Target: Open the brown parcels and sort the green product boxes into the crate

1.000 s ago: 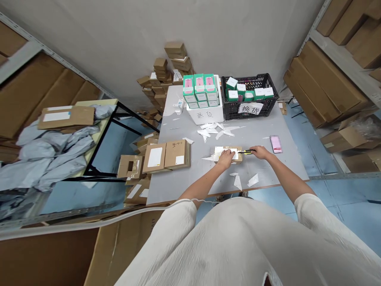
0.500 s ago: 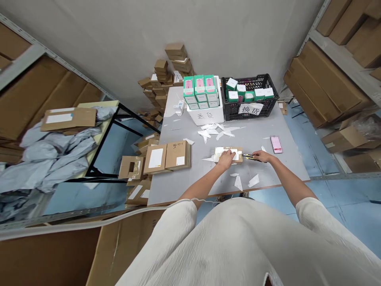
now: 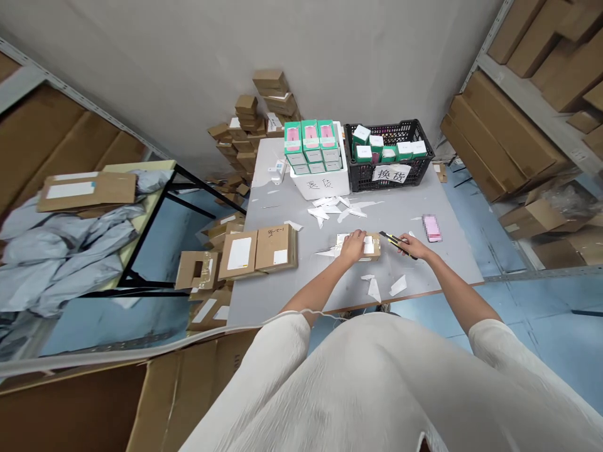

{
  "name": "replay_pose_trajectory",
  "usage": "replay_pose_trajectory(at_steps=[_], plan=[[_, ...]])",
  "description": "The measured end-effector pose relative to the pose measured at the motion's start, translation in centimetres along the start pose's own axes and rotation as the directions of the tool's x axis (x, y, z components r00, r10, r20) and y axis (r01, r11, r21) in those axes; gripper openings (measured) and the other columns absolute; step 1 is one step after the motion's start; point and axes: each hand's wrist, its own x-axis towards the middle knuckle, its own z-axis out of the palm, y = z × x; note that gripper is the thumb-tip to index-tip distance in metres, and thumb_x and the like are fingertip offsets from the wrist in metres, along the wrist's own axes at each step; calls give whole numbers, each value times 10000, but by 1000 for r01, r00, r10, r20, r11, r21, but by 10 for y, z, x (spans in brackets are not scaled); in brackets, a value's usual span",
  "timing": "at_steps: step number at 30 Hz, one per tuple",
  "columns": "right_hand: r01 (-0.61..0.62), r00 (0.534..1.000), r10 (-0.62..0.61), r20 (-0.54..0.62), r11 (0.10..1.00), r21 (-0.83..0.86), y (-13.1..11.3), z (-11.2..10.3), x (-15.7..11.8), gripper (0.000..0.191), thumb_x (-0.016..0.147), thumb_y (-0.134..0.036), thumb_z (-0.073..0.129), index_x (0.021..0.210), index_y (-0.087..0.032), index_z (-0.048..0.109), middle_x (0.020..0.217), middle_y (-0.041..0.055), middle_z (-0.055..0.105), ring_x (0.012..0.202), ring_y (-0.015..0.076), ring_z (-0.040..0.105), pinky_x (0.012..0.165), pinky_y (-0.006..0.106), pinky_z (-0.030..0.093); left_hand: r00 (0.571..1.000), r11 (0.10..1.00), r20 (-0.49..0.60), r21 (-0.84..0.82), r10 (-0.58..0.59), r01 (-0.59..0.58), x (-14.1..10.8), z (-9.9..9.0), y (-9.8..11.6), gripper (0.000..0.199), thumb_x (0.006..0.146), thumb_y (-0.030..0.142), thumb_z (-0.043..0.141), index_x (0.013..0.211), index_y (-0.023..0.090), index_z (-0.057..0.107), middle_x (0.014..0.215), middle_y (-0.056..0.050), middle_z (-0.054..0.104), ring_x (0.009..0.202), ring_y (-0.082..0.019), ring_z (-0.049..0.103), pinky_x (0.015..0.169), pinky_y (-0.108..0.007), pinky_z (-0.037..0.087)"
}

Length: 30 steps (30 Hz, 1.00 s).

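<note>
A small cardboard box (image 3: 374,250) with a white label lies on the grey table (image 3: 315,282). My left hand (image 3: 353,247) grips it from above, with the fingers over its label and left part. In my right hand (image 3: 413,245) is a black and yellow utility knife (image 3: 392,240), its blade end pointing left. The knife's tip is just right of the box, apart from it. White paper scraps (image 3: 374,290) lie on the near side of the box, and more torn paper (image 3: 325,210) lies beyond it.
Two brown boxes (image 3: 238,254) sit at the table's left. Behind stand a white bin (image 3: 325,186) of green-and-pink boxes and a black crate (image 3: 367,179) with similar boxes. A pink phone-like item (image 3: 431,228) lies to the right. Grey parcels (image 3: 85,251) cover a side table.
My right hand has drawn the utility knife back from the box's right end and tilted it, tip up. My left hand stays on the box. The whole view has shifted slightly.
</note>
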Motion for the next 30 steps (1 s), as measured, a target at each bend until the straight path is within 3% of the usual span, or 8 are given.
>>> replay_pose_trajectory(at_steps=[4,9,14,20,24,30], plan=[[124,991,-131,-41,982,-142,-7,10,-9,372,1085,-532,513,1258,-247,679,1054,62,815,907,219,739,843,340,588,1000,1000,4,28,-4,4,8,0,-6,570,961,147,602,1518,244,531,1560,-162,558,1499,-339,470,1232,-507,364],[270,954,-298,-10,876,-399,-15,19,-24,352,1024,-396,618,1323,-280,761,1311,79,774,1171,286,708,1025,390,541,998,999,58,37,-10,8,14,1,-10,447,963,169,630,1400,251,588,1480,-153,610,1449,-324,511,1222,-508,359],[231,948,-315,-49,786,-574,-11,23,-26,433,1009,-373,641,1421,-292,749,1261,104,769,1226,336,661,1068,440,521,995,998,93,61,-37,31,20,2,-9,409,995,192,620,1401,243,600,1431,-159,638,1393,-336,560,1178,-495,401],[238,938,-338,-76,789,-566,1,33,-20,448,1028,-391,626,1454,-299,731,1230,107,763,1210,329,653,1068,443,524,998,997,34,65,48,-50,12,9,-13,501,1055,193,493,1554,223,526,1553,-195,573,1496,-345,486,1273,-527,339],[210,932,-341,-123,784,-584,4,41,-18,465,1048,-366,597,1494,-288,703,1266,125,755,1216,327,647,1071,447,518,998,998,34,47,46,-48,9,12,-15,609,1026,179,514,1631,232,456,1619,-199,532,1552,-349,437,1315,-560,291],[158,920,-349,-181,749,-643,11,44,-20,475,1053,-365,580,1508,-286,689,1280,134,748,1206,343,626,1062,462,498,999,998,27,59,35,-36,8,19,-16,611,1026,154,463,1633,221,449,1636,-192,529,1586,-338,416,1323,-552,279]])
